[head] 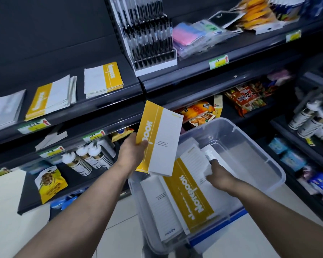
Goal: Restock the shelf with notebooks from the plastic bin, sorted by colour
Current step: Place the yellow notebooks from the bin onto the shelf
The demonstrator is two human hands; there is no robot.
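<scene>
Yellow notebook point(158, 138) in left hand point(131, 152), above bin point(254, 138).

Dark grey shelving point(194, 71) fills the upper frame, its back panel point(45, 30) plain at upper left; pale floor tiles point(6, 211) show at lower left; lighting is dim and even.

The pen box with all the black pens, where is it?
In the head view, the pen box stands on the upper shelf, near the top middle. It is right of the yellow notebook stack and left of the pink packets.
</scene>
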